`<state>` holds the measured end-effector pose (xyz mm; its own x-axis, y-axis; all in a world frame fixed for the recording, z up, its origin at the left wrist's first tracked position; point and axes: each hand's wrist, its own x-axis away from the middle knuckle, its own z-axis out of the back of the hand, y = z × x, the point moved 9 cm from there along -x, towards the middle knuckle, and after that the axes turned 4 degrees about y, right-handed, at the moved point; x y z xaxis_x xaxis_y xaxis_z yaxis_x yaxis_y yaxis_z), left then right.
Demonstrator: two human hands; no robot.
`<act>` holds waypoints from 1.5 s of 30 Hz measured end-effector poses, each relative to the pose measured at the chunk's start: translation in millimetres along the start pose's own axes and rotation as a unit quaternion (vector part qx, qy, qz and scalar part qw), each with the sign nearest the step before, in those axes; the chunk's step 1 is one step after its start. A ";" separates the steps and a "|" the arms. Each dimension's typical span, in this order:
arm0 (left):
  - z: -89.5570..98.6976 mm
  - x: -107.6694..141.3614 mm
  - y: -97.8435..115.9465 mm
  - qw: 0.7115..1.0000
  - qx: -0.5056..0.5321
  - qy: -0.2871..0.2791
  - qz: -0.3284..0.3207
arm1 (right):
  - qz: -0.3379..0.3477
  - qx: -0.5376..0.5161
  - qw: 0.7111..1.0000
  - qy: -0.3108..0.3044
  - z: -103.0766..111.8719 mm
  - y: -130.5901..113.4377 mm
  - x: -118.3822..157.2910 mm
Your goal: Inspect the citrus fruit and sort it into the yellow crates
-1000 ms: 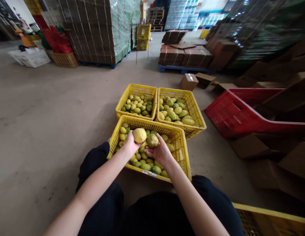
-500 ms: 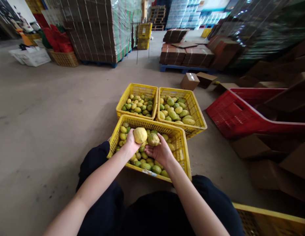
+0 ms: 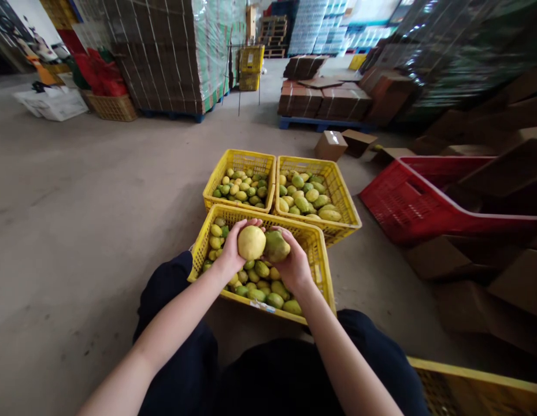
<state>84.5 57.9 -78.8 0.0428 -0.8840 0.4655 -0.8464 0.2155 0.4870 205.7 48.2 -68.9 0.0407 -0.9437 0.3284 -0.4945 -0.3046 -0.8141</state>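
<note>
My left hand is closed around a round, pale yellow lemon. Beside it, my right hand grips a greener lemon with a bumpy, tapered end. The two fruits are side by side, nearly touching, above the near yellow crate. Yellow and green lemons cover the bottom of that crate; my hands and forearms hide part of them.
Behind stand two more yellow crates of similar fruit, the left one and the right one. A red crate with cardboard is on the right. Cardboard boxes lie further back. Another yellow crate is at lower right.
Both hands have turned the lemons and brought them closer together. The right hand's fingers have wrapped more around its fruit. The view has shifted slightly.
</note>
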 end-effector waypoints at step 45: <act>-9.9 10.3 -29.3 0.993 -0.057 -0.101 -0.031 | 0.217 0.220 0.946 0.100 15.2 16.1 -3.8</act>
<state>114.9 46.5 -81.0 -0.0239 -0.9596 0.2805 -0.7793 0.1936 0.5960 210.8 44.9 -90.6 -0.2693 -0.9624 -0.0342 -0.0155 0.0398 -0.9991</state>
